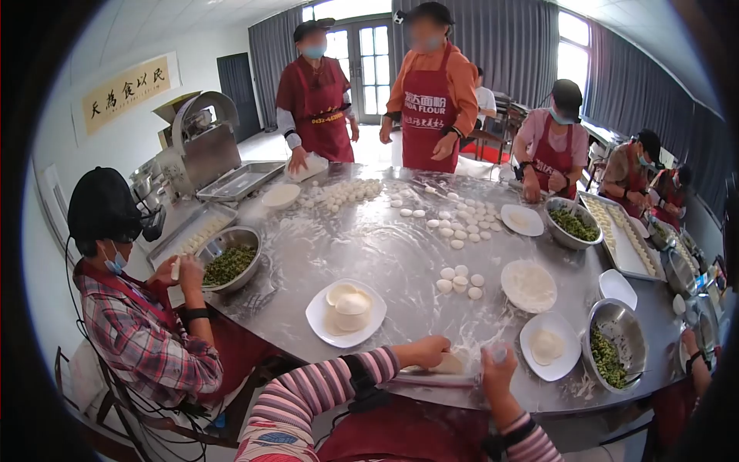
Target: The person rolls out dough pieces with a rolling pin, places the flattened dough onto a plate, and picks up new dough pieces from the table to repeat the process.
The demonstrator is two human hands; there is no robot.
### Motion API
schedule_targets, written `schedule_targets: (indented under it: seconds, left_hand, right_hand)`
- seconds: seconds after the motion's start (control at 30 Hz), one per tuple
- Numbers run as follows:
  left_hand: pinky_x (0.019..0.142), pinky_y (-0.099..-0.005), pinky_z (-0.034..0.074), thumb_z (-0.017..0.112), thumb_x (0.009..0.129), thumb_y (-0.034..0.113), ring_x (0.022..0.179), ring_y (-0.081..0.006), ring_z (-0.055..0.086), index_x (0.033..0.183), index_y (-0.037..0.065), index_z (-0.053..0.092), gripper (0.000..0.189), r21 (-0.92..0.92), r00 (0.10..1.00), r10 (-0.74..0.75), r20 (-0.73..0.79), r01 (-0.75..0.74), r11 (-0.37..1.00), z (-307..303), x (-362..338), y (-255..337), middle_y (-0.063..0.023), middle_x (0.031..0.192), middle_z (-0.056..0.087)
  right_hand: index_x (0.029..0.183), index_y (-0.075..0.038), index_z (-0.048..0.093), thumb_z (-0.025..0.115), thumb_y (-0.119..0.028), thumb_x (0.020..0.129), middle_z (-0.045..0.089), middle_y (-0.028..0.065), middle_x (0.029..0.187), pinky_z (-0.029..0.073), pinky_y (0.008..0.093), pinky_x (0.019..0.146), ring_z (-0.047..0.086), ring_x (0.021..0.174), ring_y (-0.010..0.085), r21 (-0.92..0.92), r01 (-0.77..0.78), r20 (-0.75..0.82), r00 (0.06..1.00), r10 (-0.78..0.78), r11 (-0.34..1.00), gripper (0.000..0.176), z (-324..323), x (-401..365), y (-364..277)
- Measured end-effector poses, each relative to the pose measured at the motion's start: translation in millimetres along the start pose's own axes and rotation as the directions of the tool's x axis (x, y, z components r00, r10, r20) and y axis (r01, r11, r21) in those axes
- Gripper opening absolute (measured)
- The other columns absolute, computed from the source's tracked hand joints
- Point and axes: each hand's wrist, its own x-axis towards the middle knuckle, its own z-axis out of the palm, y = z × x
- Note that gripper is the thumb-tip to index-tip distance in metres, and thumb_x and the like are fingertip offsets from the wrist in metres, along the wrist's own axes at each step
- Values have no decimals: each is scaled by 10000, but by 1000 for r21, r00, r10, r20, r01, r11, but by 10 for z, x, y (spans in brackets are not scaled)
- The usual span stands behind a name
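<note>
My left hand (429, 351) is closed at the edge of a flat piece of dough (449, 364) near the table's front edge. To its right, my right hand (499, 377) is wrapped round a whitish, translucent cylinder (499, 353), of which only the end shows clearly. Left of my hands, a white square plate (317, 316) bears a stack of round dough wrappers (350, 304). On the right, another white plate (566, 366) carries flat wrappers (546, 347). Loose flour is scattered on the steel around my hands.
Ahead lie dough pieces (460, 279) and a floury round plate (529, 286). Steel bowls of green filling stand at right (637, 339) and left (255, 266). A person (146, 316) sits at left holding dough; others in red aprons surround the steel table (354, 239).
</note>
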Motion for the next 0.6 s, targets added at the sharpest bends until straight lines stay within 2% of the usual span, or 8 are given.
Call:
schedule_targets:
  seconds: [0.03, 0.13, 0.2, 0.33, 0.4, 0.5, 0.57, 0.6]
  left_hand:
    - [690, -423, 444, 542, 722, 124, 794, -384, 573, 805, -4, 605, 164, 3, 1000, -4, 0, 4, 1000, -32, 4, 6, -230, 818, 601]
    - [696, -425, 444, 533, 726, 134, 800, -383, 576, 810, -3, 608, 178, 19, 994, -29, -106, 31, 999, 0, 80, 39, -229, 821, 602]
    - [712, -423, 443, 537, 728, 164, 818, -377, 576, 823, -1, 610, 204, 186, 994, -50, -98, 68, 980, -18, 112, 48, -224, 831, 602]
    - [732, -416, 444, 556, 698, 181, 845, -378, 569, 831, 9, 612, 224, 154, 997, -26, -71, 37, 987, -38, -170, 271, -221, 849, 599]
    - [718, -417, 440, 561, 695, 187, 806, -372, 572, 815, 9, 599, 218, 98, 994, 3, -111, 8, 995, 7, -205, 147, -218, 824, 595]
    - [671, -410, 430, 566, 707, 188, 718, -343, 563, 797, -9, 554, 217, -52, 951, 94, -294, -114, 992, -269, -328, -32, -208, 764, 578]
    - [648, -386, 438, 570, 715, 191, 709, -303, 573, 804, -14, 551, 225, -23, 920, 10, -392, -20, 1000, -684, -562, -11, -203, 755, 573]
    - [630, -362, 442, 577, 718, 198, 693, -252, 572, 807, -9, 554, 226, -119, 907, -74, -415, 26, 993, -879, -651, -115, -177, 731, 574]
  right_hand:
    - [774, -16, 497, 671, -41, 693, 532, 157, 592, 407, 357, 497, 531, 522, 276, -39, 65, -39, 997, -66, 997, 193, 140, 152, 10]
    - [794, -15, 502, 674, -66, 702, 540, 163, 608, 411, 365, 507, 554, 551, 302, -94, 1, 8, 1000, -1, 996, 201, 403, 391, 218]
    - [793, -18, 504, 673, -84, 711, 537, 164, 613, 409, 362, 510, 547, 555, 318, -97, 157, -81, 983, -165, 983, 199, 451, 423, 210]
    - [749, -34, 472, 646, -24, 718, 496, 86, 583, 404, 318, 498, 496, 501, 203, -92, 116, 11, 993, -115, 989, 176, -2, -24, 28]
    - [721, -41, 474, 658, -17, 712, 477, 44, 557, 377, 278, 470, 444, 492, 127, 175, -193, 54, 981, 186, 966, 186, -99, -219, 89]
    - [714, -50, 466, 651, -2, 719, 468, 11, 558, 361, 243, 456, 442, 494, 88, 181, -184, 19, 983, 183, 966, 191, -76, -251, 160]
    - [714, -50, 460, 649, 1, 719, 464, 11, 558, 361, 244, 453, 447, 491, 90, 192, -190, 22, 982, 189, 963, 196, -53, -224, 123]
    - [713, -50, 455, 647, 4, 720, 460, 11, 557, 361, 244, 451, 452, 487, 93, 192, -195, 23, 981, 194, 962, 200, -55, -205, 91]
